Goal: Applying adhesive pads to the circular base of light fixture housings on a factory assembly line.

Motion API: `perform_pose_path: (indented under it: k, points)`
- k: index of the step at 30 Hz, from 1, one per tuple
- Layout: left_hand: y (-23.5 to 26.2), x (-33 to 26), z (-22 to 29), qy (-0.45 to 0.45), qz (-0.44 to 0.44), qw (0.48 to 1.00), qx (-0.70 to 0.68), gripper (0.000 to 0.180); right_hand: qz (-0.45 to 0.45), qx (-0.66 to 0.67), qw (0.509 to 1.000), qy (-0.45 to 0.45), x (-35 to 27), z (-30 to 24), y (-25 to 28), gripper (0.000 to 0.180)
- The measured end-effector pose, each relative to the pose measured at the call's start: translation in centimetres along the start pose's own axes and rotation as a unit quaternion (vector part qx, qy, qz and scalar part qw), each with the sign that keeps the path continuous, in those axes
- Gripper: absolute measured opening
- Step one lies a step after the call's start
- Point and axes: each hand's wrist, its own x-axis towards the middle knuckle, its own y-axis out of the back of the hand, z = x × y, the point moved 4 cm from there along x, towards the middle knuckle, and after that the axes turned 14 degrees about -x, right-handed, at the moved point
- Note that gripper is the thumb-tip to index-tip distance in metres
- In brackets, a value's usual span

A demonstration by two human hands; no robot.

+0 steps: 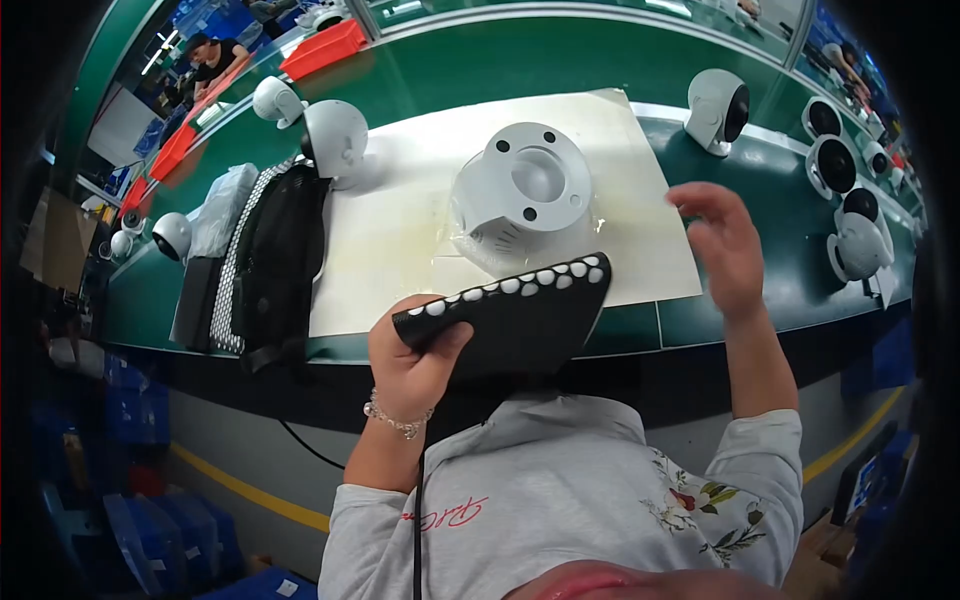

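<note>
My left hand point(405, 370) grips a folded black sheet point(530, 325), its thumb pressed on the near face. White round dots line the sheet's upper edge. Just beyond it, on a pale work mat point(400, 200), a white camera housing point(475, 215) lies with its round base facing up. That base has a round hollow in the middle, three black round spots near its rim and one pale round spot at its right. Raised over the mat's right edge, my right hand point(730, 255) is slightly blurred, thumb and fingers apart; I see nothing in it.
White cameras stand at the mat's upper left point(335, 140) and on the green bench at the right point(715, 110), with several more farther right. A black mesh bag point(280, 260) lies along the mat's left side. Beyond the bench are red trays point(325, 50) and a person point(212, 65).
</note>
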Motion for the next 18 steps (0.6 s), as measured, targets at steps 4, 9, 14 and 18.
perform_pose_path:
  k: [4, 9, 14, 18]
  points:
    - [-0.4, 1.3, -1.8, 0.057, 0.008, 0.998, -0.003, 0.016, -0.072, -0.062, 0.975, 0.203, 2.6, -5.4, -4.5, 0.03]
    - [-0.5, 2.9, -2.6, 0.14, -0.047, 0.989, 0.033, 0.013, -0.089, -0.135, 0.966, 0.203, 4.2, -6.1, -8.3, 0.023]
    - [-0.3, 3.5, -2.6, 0.166, -0.095, 0.981, 0.034, 0.013, -0.073, -0.146, 0.967, 0.194, 3.6, -5.9, -9.4, 0.015]
    - [0.4, 3.4, -3.4, 0.155, -0.133, 0.978, 0.049, 0.015, -0.064, -0.171, 0.958, 0.222, 2.1, -5.6, -9.2, 0.009]
